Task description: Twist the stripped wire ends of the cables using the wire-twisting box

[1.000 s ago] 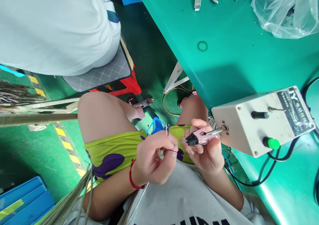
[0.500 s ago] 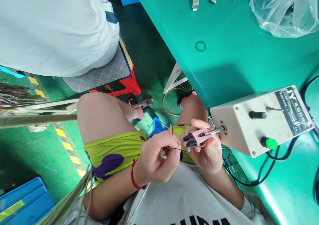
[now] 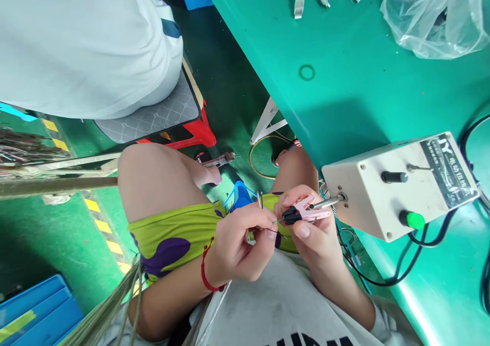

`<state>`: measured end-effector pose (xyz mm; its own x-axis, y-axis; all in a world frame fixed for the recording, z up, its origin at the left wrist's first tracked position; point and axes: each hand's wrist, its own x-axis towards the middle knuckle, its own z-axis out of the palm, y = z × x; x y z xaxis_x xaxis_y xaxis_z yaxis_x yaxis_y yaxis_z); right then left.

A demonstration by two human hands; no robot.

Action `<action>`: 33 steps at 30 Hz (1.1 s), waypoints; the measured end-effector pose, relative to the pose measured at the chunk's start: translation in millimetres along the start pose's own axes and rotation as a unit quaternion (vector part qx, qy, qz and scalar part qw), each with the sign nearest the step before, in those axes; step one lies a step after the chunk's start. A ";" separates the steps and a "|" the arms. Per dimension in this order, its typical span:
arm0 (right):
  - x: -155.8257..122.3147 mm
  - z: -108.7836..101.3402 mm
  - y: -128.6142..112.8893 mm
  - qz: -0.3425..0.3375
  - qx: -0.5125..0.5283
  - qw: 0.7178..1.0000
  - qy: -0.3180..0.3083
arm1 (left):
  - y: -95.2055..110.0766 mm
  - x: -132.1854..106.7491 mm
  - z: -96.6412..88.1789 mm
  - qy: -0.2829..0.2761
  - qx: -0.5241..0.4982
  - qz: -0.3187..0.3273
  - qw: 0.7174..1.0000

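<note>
My left hand [image 3: 245, 241], with a red cord round its wrist, is closed in a pinch on several thin wires [image 3: 261, 200]. A green one runs from its fingertips to the pink clip [image 3: 308, 211], whose black-tipped jaws are together on it. Another, dark strand shows just below. My right hand [image 3: 317, 233] is closed round the clip, its thumb lying under the black tips and its other fingers partly hidden behind. The clip is mounted on a metal shaft [image 3: 328, 202] that comes out of a beige control box [image 3: 383, 193].
The box stands on a green table [image 3: 344, 106], with black cables [image 3: 421, 244] behind it. USB plugs [image 3: 299, 5] and a clear plastic bag [image 3: 436, 19] lie farther back. A person in white [image 3: 92, 45] sits at left. A hanging bundle of strands [image 3: 111, 300] is by my left arm.
The clip's jaws were apart and have come together on the green wire. My right thumb has shifted from the handle end toward the black tips. My left hand has hardly moved.
</note>
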<state>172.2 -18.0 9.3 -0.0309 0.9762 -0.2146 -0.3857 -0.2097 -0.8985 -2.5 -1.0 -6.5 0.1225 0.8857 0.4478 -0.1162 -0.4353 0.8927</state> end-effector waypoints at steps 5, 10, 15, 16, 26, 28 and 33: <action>4.7 -0.5 -1.4 0.027 -0.010 0.999 -0.033 | -2.2 -4.2 0.8 0.008 -0.003 -0.003 1.000; 3.5 -3.2 2.9 0.039 -0.017 0.999 -0.029 | -2.0 -7.1 0.7 0.009 0.001 -0.012 1.000; 5.9 -1.0 2.5 0.035 -0.011 0.998 -0.044 | -1.0 -5.3 0.5 0.011 0.003 -0.006 1.000; 6.5 0.1 2.4 0.034 0.001 0.998 -0.056 | -0.7 -4.5 0.6 0.010 0.000 -0.004 1.000; -13.2 -14.2 16.6 0.105 0.063 0.989 -0.077 | -0.2 -4.4 -2.0 0.003 -0.017 -0.009 1.000; -16.5 -14.1 16.9 0.098 0.053 0.992 -0.054 | -1.2 -4.7 -2.6 0.010 -0.029 -0.006 1.000; -23.1 -6.4 23.4 0.051 0.032 0.998 -0.028 | -0.5 -2.4 -6.5 0.028 -0.054 -0.005 0.998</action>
<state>169.8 -45.8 -9.2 -0.1232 0.9518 -0.2808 -0.4354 -0.3061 -0.8466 -9.1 -1.9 -8.4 0.0686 0.8985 0.4336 -0.2205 -0.4102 0.8849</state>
